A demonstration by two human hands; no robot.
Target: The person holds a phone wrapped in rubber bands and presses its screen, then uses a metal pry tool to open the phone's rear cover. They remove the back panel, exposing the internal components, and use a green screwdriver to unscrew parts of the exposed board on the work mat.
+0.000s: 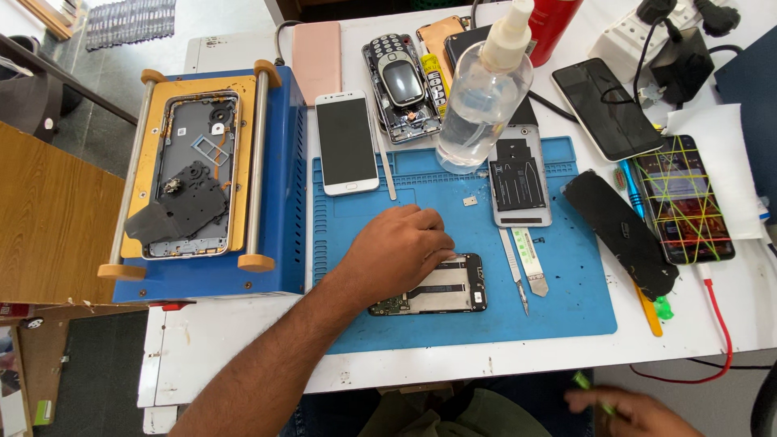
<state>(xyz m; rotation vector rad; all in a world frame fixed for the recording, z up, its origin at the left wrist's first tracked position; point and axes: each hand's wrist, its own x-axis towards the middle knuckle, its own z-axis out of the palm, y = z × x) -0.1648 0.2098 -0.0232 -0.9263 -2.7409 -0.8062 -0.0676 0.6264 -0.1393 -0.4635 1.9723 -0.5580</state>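
My left hand [396, 251] rests palm down on the blue work mat [558, 299], its fingers lying on the top edge of an opened phone body [441, 291] with bare circuit boards. My right hand [627, 409] is low at the bottom edge, below the table, blurred, pinching a small green tool [584, 382]. A steel blade and a flat pry tool [526, 267] lie just right of the opened phone. A grey phone back frame [520, 180] lies further up the mat.
A blue screen-separator machine [279, 202] with a stripped phone frame [190, 174] stands at left. A white phone [346, 142], a keypad phone [401, 85], a clear spray bottle [484, 97], a black phone [607, 109], a rubber-banded phone [684, 198] and a black cover [622, 231] surround the mat.
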